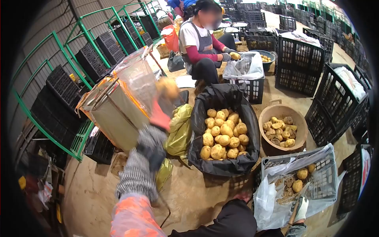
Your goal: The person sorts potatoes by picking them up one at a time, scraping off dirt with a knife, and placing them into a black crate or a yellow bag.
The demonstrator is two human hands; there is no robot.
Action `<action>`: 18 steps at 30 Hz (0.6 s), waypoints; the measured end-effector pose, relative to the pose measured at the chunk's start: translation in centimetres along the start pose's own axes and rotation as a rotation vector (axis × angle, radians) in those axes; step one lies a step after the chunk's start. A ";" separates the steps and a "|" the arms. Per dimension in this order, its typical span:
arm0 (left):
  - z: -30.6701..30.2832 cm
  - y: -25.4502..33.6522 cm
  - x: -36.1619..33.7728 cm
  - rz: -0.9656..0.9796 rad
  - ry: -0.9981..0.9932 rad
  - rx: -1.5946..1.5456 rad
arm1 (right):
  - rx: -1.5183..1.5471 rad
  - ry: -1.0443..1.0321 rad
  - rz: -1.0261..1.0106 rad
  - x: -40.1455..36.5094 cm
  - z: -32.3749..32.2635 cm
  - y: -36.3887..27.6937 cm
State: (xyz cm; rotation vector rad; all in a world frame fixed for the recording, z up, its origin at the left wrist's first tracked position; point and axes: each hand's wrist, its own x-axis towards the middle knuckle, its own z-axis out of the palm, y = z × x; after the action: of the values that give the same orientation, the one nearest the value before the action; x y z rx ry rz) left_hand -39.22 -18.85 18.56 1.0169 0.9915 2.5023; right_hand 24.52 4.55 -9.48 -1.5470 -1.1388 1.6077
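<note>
– Concrete warehouse floor, is it? What's on the far left?
– Green metal racks (83, 136) stacked with black crates (63, 85), and just right of them a frame holding a clear bag (136, 75) open.
– And the wearer's left hand?
– The left hand (154, 128), gloved and blurred, is raised in front of that clear bag, fingers closed round a potato (167, 87) at the bag's edge.
– Next over?
– A yellow-green bag (179, 128) slumped on the floor, just beside a black sack (215, 100) heaped with potatoes (223, 138). Behind the sack a co-worker (197, 43) sits, holding one potato in both gloved hands over a white-lined crate (254, 91).
– Right of the sack?
– A tan basin (301, 123) part full of potatoes, then nearer the camera a lined crate (327, 185) with a few potatoes and some dirt in it.
– The right hand?
– The right hand (302, 208), in a white glove, is at that crate's near edge, well apart from the left hand, fingers wrapped round a brown tool handle (294, 216); I can't tell what tool.
</note>
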 end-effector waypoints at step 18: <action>27.6 -29.3 -20.8 -0.444 -1.594 0.740 | 0.378 -0.114 0.125 -6.2 0.6 -8.9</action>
State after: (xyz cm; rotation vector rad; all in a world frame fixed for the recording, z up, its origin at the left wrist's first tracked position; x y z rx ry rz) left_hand -5.48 6.59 2.32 2.0234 1.1900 0.3949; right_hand 23.51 2.79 1.22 -1.3125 -0.7487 1.8879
